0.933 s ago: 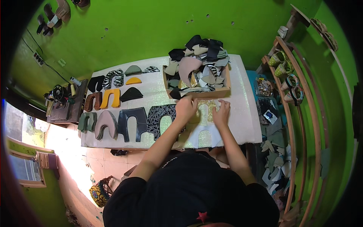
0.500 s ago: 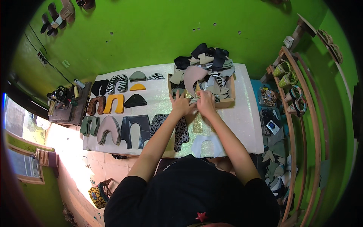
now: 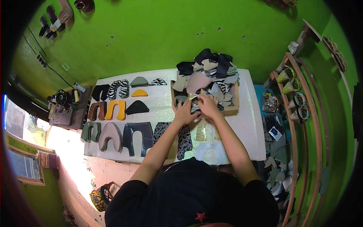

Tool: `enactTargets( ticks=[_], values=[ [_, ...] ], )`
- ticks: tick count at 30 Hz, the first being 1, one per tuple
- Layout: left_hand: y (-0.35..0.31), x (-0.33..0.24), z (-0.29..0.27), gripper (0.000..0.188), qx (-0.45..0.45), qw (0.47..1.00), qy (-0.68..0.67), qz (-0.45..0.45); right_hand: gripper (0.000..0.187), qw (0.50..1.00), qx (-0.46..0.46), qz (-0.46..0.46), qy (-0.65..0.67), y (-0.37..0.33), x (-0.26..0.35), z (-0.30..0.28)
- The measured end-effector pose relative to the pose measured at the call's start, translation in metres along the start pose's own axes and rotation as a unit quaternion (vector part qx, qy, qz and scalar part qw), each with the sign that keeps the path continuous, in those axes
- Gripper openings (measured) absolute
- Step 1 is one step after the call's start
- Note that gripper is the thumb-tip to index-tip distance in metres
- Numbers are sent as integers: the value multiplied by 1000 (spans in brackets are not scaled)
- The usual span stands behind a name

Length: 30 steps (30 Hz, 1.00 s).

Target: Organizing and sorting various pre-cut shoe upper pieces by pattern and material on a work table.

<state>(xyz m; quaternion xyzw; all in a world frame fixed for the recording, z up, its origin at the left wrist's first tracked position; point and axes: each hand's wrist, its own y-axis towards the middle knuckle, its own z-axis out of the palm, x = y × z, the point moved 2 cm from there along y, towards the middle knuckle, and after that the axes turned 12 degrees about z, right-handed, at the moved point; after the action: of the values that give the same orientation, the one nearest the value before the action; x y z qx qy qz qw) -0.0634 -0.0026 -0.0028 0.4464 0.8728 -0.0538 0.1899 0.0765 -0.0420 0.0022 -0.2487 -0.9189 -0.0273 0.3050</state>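
Observation:
A shallow cardboard box (image 3: 230, 110) on the table is heaped with cut leather-like pieces in black, grey, beige and zebra print. Over its front edge my left hand (image 3: 184, 112) rests with fingers spread among the pieces. My right hand (image 3: 208, 106) is beside it, its fingers bent and closed at a small pale cut piece (image 3: 193, 96); the fingertips are partly hidden. Just behind the hands a large pinkish-beige curved piece (image 3: 199, 82) leans on the heap. Glittery gold pieces (image 3: 201, 132) and a white U-shaped piece (image 3: 210, 151) lie under and beside my right forearm.
To the left, stacks of U-shaped and half-round pieces stand in rows, among them yellow (image 3: 114, 109), dark grey (image 3: 137, 139) and pinkish ones (image 3: 110, 137). A sewing machine (image 3: 62, 102) stands at far left. A wooden rack (image 3: 302, 132) with sandals borders the right side.
The view has shifted slightly, so the table appears lower. My hands remain over the box front, and a small pale piece now shows at my right fingertips.

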Motion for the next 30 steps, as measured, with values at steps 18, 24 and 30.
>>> enactTargets(
  ticks=[18, 24, 30],
  values=[
    [14, 27, -38, 34, -295, 950, -103, -30, 32, 953, -179, -52, 238, 22, -44, -47],
    [17, 20, -43, 24, -245, 965, -94, 3, 22, 978, 123, 4, 170, 23, -40, -31],
    [53, 21, -36, 16, -265, 942, -190, 74, 30, 990, -116, 78, 35, 37, -68, -37]
  ],
)
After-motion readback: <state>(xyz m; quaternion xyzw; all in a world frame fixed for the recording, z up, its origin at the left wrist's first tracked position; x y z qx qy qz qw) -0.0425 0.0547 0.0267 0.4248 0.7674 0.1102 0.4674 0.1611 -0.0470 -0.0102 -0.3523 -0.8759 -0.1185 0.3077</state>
